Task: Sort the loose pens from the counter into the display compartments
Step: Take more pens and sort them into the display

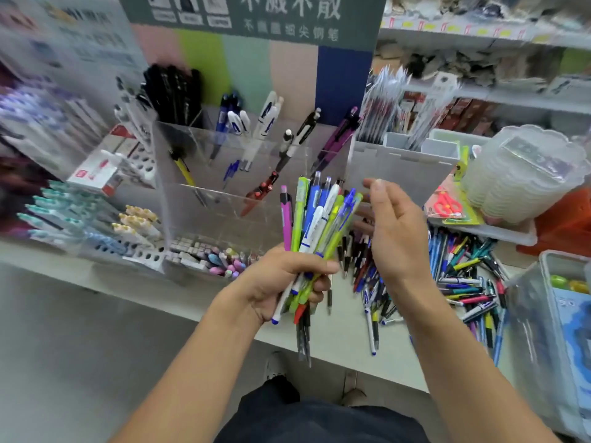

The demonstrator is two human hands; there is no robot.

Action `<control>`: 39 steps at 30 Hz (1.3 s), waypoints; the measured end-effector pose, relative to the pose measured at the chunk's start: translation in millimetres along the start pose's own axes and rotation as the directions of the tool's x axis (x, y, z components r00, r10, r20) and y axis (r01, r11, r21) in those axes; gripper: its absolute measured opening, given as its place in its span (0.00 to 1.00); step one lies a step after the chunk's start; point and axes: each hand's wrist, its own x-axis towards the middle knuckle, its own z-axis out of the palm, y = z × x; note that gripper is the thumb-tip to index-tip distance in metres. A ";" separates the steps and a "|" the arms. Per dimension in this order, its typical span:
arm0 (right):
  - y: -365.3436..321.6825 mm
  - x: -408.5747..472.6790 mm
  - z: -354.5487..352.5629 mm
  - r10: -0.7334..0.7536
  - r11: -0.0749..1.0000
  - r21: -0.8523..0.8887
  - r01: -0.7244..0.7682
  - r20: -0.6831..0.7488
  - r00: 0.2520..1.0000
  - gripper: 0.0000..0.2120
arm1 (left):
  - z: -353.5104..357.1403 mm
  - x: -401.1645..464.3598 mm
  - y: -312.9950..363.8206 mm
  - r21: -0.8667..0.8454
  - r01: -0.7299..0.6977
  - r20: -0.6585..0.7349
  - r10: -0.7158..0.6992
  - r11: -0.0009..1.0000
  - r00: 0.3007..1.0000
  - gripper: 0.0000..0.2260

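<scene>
From the head view, the left hand (281, 279) grips a fanned bunch of pens (316, 215), fingers clamped round their lower ends, long axes pointing up toward the clear display compartments (224, 174) just behind. The right hand (395, 228) hovers just right of the bunch, fingers apart and empty, seemingly nearest to pluck 1. More loose pens (463, 282) lie on the tabletop (339, 343), right of the bunch.

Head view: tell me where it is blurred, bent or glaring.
Head view: the left shelf goods and top right shelves are smeared by motion blur; the left hand and its bundle of pens are sharper; wide-angle bending curves the counter edge; the clear display compartments show faint reflections, no harsh glare; lighting is even.
</scene>
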 end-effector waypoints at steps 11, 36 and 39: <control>-7.3 -48.8 32.1 0.335 0.926 -0.075 -0.370 0.617 0.712 0.14 | -11.7 -1.0 43.1 -0.334 -0.487 -0.388 0.353 0.807 0.851 0.08; 6.6 -48.0 -32.6 0.366 0.904 -0.079 -0.421 0.652 0.664 0.14 | -63.4 -6.5 75.2 -0.279 -0.594 -0.478 0.427 0.755 0.767 0.08; 0.4 -42.4 -32.4 0.321 0.805 0.114 -0.583 0.742 0.588 0.13 | -54.0 -4.9 52.4 -0.132 -0.519 -0.435 0.421 0.844 0.796 0.11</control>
